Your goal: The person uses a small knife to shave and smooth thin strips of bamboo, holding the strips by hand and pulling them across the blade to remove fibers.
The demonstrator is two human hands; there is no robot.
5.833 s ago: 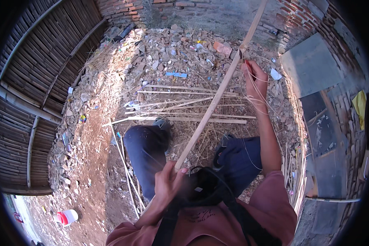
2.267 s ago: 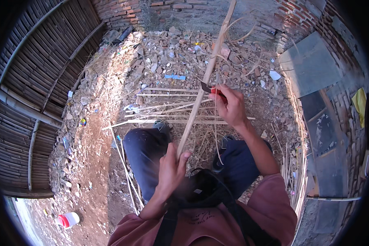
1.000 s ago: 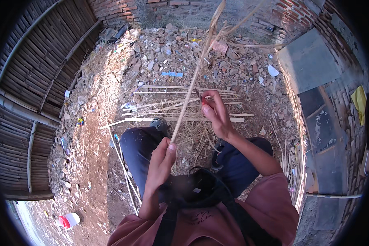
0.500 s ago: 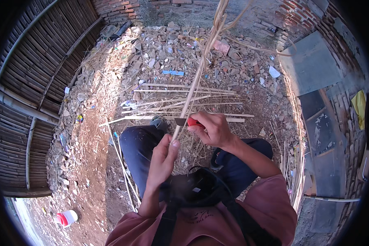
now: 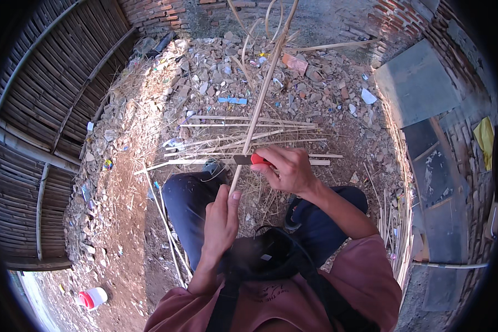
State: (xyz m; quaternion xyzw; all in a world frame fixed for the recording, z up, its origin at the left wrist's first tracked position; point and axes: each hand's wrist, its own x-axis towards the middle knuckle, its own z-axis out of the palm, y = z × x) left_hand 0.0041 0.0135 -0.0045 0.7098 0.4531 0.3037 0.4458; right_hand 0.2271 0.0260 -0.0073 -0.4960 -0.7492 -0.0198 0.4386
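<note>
My left hand point(image 5: 221, 218) is closed round the near end of a long pale bamboo strip point(image 5: 262, 102), thumb along it. The strip slants up and away to the right, and thin curled peels point(image 5: 253, 36) spread from its far part. In my right hand point(image 5: 288, 167) is a red-handled knife point(image 5: 242, 160). Its broad dark blade lies across the strip, a short way beyond my left fingers. My right fingers wrap the handle and hide most of it.
Several cut bamboo strips point(image 5: 210, 125) lie on the ground beyond my knees. Rubble point(image 5: 216, 66) spreads to a brick wall point(image 5: 205, 19). A bamboo slat wall point(image 5: 44, 83) stands left, grey panels point(image 5: 420, 83) lean at right, and a white-and-red container point(image 5: 97, 297) sits lower left.
The knife and my right hand have shifted slightly up and left. The curled peels at the strip's far part have swung and spread out, some now further left.
</note>
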